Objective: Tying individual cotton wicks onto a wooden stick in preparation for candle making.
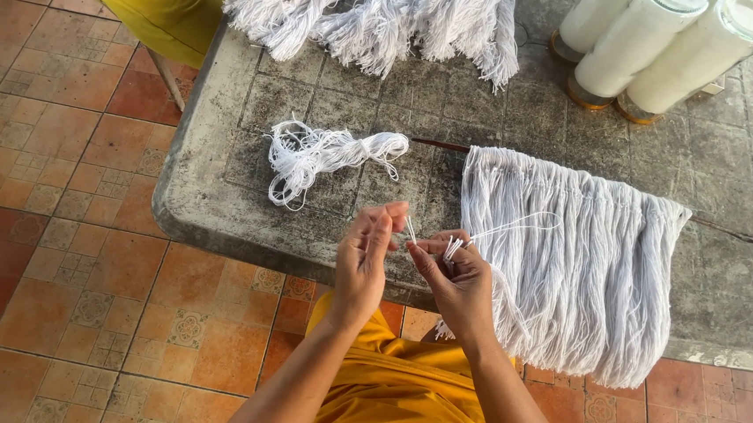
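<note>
While both hands (413,263) pinch white string (517,223), fringe (567,269) hangs beside

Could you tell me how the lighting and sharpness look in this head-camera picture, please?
Head view: soft, even daylight with only faint shadows under the stone table; mild glare on the white cylinders; the left hand, right hand and white thread are fairly sharp; edges bow slightly from the wide lens.

I see soft, matt white cotton strings (567,260) over a rough, stained concrete surface (219,192) — glossy glass jars (662,46) of white wax, and matt terracotta floor (49,215) tiles.
</note>
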